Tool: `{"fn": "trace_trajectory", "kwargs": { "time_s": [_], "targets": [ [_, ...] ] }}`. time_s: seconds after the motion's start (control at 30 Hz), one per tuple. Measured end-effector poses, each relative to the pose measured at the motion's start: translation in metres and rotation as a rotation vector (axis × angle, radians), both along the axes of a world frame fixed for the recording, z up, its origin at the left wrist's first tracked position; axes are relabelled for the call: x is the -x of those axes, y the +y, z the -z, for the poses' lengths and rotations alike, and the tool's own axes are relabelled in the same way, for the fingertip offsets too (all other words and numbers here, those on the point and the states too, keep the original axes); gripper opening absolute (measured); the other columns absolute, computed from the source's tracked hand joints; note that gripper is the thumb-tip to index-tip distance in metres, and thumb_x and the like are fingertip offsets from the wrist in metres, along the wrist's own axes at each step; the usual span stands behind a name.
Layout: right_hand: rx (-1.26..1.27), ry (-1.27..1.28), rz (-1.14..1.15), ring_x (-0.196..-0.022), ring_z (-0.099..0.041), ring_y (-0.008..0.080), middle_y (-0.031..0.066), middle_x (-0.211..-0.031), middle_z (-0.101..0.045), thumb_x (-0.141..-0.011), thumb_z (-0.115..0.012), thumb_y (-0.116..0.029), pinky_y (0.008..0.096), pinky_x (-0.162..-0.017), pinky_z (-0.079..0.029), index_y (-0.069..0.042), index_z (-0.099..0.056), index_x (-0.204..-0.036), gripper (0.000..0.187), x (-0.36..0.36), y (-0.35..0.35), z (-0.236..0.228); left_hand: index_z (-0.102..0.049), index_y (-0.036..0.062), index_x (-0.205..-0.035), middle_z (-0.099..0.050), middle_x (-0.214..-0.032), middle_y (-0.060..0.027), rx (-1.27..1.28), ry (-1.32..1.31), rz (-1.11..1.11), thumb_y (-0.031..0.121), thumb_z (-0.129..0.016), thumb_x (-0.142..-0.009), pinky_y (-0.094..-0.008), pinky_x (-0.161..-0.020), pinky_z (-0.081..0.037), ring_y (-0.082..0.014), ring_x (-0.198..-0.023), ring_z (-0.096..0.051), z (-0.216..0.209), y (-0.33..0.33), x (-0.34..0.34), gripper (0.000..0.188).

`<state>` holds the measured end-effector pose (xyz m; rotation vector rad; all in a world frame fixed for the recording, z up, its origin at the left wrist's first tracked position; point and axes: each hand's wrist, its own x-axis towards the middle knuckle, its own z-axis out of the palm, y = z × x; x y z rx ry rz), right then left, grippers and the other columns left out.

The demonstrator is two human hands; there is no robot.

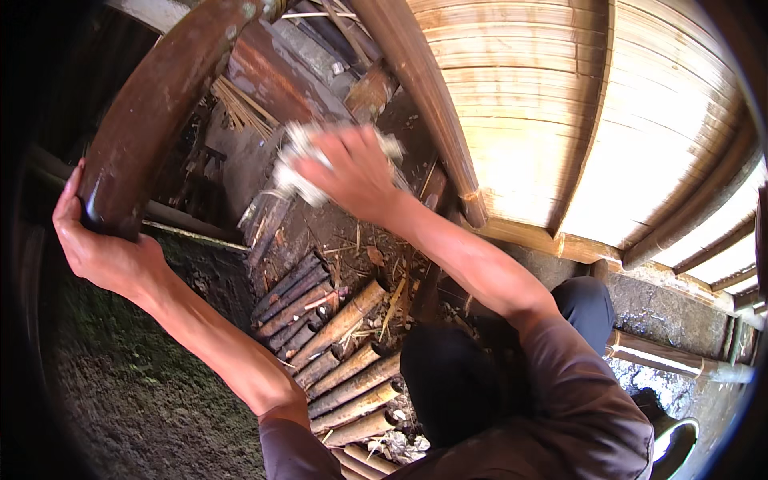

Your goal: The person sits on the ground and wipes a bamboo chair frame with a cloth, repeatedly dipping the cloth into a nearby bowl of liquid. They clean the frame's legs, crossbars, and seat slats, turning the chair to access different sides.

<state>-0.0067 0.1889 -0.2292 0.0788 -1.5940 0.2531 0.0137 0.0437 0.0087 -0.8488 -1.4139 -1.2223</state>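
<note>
One beam [152, 120] at upper left looks heavy, stiff and slick, best held at its lower end, where the left hand [112, 254] cups it; the right hand [352, 174] clutches a soft-looking rag [290, 166].

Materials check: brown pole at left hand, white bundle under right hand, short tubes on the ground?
Brown pole: probably wood or bamboo, smooth and slightly glossy; dark brown surface with a highlight near its end.
White bundle: likely cloth or loose fibre, matte; crumpled, ragged outline, but blur leaves it open.
Short tubes: most likely bamboo, weathered; hollow round ends, tan to brown.
</note>
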Motion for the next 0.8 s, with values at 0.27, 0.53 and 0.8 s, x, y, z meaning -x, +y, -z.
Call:
{"fn": "trace_trajectory", "kwargs": {
  "time_s": [0.27, 0.53, 0.8],
  "targets": [
    [-0.024, -0.324, -0.152, -0.1, -0.051, 0.0259, 0.007, -0.105, -0.053, -0.076, -0.063, -0.016, 0.0419, -0.077, -0.041, -0.021, -0.063, -0.109, 0.034, -0.026, 0.028, 0.164, -0.066, -0.0053, -0.098, -0.067, -0.103, -0.0155, 0.021, 0.078, 0.068, 0.016, -0.038, -0.09, -0.037, -0.088, -0.051, -0.0231, -0.097, -0.062, 0.01, -0.008, 0.025, 0.035],
    [0.965, -0.001, -0.472, -0.089, -0.06, 0.0249, 0.0114, -0.098, -0.06, -0.088, -0.057, -0.009, 0.0367, -0.077, -0.048, -0.004, -0.051, -0.109, 0.022, 0.003, 0.014, 0.078, -0.069, -0.0035, -0.093, -0.067, -0.099, -0.013, -0.017, 0.012, 0.025, 0.016, -0.039, -0.088, -0.0367, -0.085, -0.05, -0.0214, -0.093, -0.061, 0.006, -0.001, 0.016, 0.036],
    [1.17, -0.302, -0.686, -0.101, -0.057, 0.0134, 0.0089, -0.112, -0.064, -0.095, -0.049, -0.012, 0.0292, -0.086, -0.046, 0.001, -0.053, -0.123, 0.032, 0.006, 0.039, 0.053, -0.068, 0.0001, -0.092, -0.066, -0.1, -0.011, -0.031, -0.031, 0.031, 0.017, -0.035, -0.089, -0.037, -0.088, -0.048, -0.0216, -0.095, -0.059, 0.01, 0.008, 0.008, 0.037]
  ]
}}
